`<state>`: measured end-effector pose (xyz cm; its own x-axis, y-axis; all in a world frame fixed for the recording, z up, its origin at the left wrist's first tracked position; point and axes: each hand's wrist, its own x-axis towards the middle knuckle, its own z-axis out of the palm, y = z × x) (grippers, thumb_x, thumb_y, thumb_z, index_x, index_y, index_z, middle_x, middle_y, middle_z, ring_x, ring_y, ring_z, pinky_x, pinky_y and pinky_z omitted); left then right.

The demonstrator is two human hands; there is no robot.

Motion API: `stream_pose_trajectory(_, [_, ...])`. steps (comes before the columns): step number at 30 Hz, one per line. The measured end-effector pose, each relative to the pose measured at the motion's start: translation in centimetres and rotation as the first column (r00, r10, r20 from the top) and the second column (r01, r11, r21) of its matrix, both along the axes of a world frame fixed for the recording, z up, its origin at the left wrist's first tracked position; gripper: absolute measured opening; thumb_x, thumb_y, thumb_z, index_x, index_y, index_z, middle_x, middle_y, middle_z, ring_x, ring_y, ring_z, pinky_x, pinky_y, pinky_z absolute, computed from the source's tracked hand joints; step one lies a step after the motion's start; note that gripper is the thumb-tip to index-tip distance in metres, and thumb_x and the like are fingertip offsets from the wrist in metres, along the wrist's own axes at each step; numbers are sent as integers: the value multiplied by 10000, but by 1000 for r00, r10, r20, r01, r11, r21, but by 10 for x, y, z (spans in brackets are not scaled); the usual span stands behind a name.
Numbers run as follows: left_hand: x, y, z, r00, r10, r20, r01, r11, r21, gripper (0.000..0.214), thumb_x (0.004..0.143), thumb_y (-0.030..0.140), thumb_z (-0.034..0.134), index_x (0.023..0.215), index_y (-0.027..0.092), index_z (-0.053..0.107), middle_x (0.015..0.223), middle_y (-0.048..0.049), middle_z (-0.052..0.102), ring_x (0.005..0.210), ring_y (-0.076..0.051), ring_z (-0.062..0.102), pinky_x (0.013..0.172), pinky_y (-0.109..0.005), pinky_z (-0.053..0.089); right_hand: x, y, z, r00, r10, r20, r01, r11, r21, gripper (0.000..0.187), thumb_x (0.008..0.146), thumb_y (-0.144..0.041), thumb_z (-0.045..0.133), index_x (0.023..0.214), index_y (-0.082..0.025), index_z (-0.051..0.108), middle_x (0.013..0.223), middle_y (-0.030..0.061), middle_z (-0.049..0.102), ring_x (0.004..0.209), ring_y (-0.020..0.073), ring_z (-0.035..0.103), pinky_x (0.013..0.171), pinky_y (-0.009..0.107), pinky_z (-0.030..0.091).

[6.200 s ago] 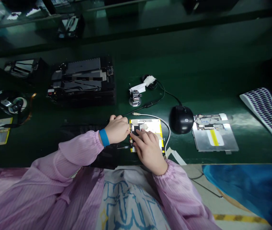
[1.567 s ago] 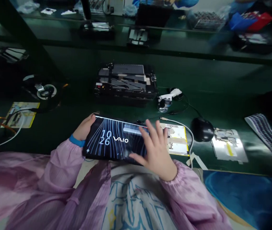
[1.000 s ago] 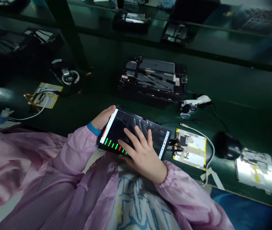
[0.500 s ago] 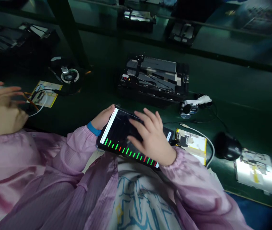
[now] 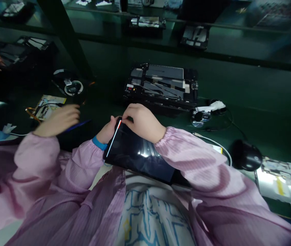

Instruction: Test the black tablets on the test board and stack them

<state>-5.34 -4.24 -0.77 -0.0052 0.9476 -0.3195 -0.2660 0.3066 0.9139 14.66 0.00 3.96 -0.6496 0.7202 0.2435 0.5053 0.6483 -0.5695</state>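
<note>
A tablet (image 5: 140, 155) lies tilted in front of my body, its screen mostly black with a white strip and a small red mark along the left side. My left hand (image 5: 108, 131), with a blue band at the wrist, grips the tablet's left edge, thumb by the upper corner. Over the upper left part of the screen bends my right hand (image 5: 142, 121). Its thumb and forefinger are pinched together at the tablet's upper left corner, beside the red mark. Whether anything is between those fingertips cannot be made out.
Behind the tablet stands a black stack of device parts (image 5: 163, 85). A metal-and-white device (image 5: 203, 114), a black round object (image 5: 246, 155) and a lit opened panel (image 5: 281, 179) lie right. At left, a co-worker's hand (image 5: 59, 119) is near a yellow-edged panel (image 5: 43, 106) and a tape roll (image 5: 74, 87).
My right hand has moved from mid-screen to the upper left corner, spread fingers now pinched. The screen's green and red bars have given way to black with a white strip. The co-worker's hands have moved.
</note>
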Motion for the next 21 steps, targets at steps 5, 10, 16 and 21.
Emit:
stream_pose_trajectory(5, [43,4,-10,985,-171,28,170,985,14,642,817,749,397,831,159,650,645,-3,616,659,-152,590,645,-254,473,53,-33,5,967,148,-205,-179,974,-141,88,893,-172,570,830,-180,631,832,54,667,804,177,601,753,312,482])
stream_pose_trajectory(10, [36,4,-7,983,-184,27,183,983,19,673,744,802,441,845,172,655,659,-14,622,715,-185,627,657,-273,492,128,-71,-4,901,-158,-404,-21,915,-404,74,893,-270,598,837,-224,615,803,28,664,749,166,635,654,295,509])
stream_pose_trajectory(16, [33,5,-13,972,-223,-73,228,972,63,736,723,833,416,933,170,658,804,-55,683,837,-246,665,692,-318,505,178,-107,-15,528,-629,-571,292,766,-573,71,809,-321,662,763,-298,613,684,19,567,670,218,564,584,382,463])
stream_pose_trajectory(21, [33,4,-10,969,-212,-130,222,972,75,761,733,832,395,998,170,660,835,-77,701,886,-273,677,672,-322,516,182,-127,-2,421,-670,-612,416,742,-527,61,797,-347,653,740,-369,662,651,43,511,606,229,499,618,432,409])
